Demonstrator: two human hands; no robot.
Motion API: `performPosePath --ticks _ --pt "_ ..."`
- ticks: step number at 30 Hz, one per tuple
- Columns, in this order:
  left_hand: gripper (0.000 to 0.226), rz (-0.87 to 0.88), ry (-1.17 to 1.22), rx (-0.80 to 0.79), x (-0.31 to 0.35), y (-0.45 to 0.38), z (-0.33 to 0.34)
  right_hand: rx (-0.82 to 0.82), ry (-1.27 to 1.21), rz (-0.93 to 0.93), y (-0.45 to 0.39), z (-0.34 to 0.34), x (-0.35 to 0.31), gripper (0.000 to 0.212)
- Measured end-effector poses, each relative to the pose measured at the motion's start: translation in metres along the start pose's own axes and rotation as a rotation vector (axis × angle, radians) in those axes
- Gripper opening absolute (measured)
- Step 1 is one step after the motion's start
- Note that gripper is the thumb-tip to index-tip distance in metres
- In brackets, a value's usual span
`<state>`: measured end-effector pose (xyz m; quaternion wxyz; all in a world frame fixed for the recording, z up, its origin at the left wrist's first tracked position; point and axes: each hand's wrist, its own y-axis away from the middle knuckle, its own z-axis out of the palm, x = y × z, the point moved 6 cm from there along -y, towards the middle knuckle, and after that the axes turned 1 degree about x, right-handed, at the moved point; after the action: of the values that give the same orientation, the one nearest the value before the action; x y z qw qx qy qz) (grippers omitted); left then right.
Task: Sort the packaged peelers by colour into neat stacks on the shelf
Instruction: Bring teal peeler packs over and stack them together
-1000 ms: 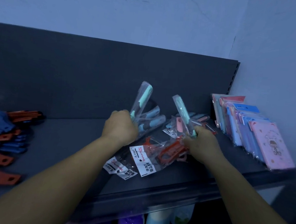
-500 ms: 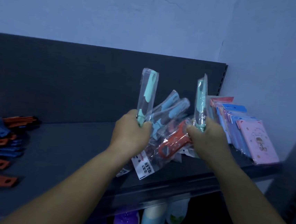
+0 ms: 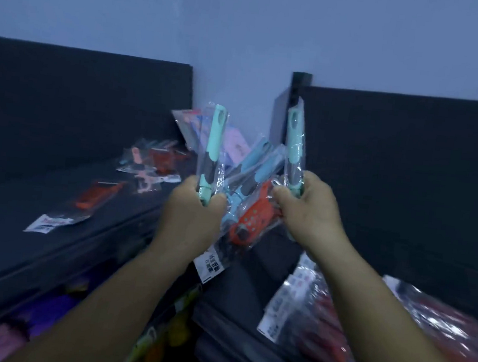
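My left hand point(image 3: 192, 214) grips a bunch of packaged peelers: a mint green one point(image 3: 213, 146) stands upright above the fist, with blue ones point(image 3: 251, 164) fanned out to its right. My right hand point(image 3: 306, 207) grips another mint green peeler point(image 3: 293, 145) upright, and an orange-red packaged peeler point(image 3: 249, 222) hangs between the two hands. Both hands are in the air in front of the corner where two dark shelves meet. Loose red and pink packaged peelers point(image 3: 152, 163) lie on the left shelf point(image 3: 21, 247).
A single red packaged peeler point(image 3: 93, 199) lies apart on the left shelf. On the right shelf point(image 3: 236, 291) sits a pile of red packaged items point(image 3: 335, 315). Pink and blue carded packs point(image 3: 235, 145) lean in the corner. Bottles and other goods fill the lower shelf.
The view has swung right, from the left shelf toward the corner and the right shelf. Both hands have carried their peelers up and away from the left shelf's surface.
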<state>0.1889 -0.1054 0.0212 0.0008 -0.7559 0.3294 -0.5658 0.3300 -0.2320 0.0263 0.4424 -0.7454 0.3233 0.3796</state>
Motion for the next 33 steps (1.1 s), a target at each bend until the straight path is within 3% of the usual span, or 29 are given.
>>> performPosePath --ticks 5,16,17,23,26,33 --pt "0.013 0.045 0.087 -0.243 0.013 0.076 0.059 0.106 0.11 0.164 0.072 -0.088 0.045 0.008" --pt "0.009 -0.047 0.166 -0.679 0.052 0.197 0.192 0.338 0.185 0.429 0.169 -0.243 0.123 0.003" --pt "0.003 -0.053 0.164 -0.69 0.054 0.203 0.202 0.357 0.174 0.457 0.174 -0.253 0.133 0.004" --pt "0.021 -0.087 0.103 -0.718 0.061 0.236 0.262 0.381 0.2 0.566 0.191 -0.289 0.191 0.012" --pt "0.004 -0.089 0.06 -0.693 0.064 0.249 0.285 0.317 0.261 0.604 0.193 -0.3 0.215 0.017" --pt "0.005 -0.16 -0.039 -0.638 0.063 0.274 0.319 0.064 0.377 0.619 0.192 -0.315 0.252 0.028"
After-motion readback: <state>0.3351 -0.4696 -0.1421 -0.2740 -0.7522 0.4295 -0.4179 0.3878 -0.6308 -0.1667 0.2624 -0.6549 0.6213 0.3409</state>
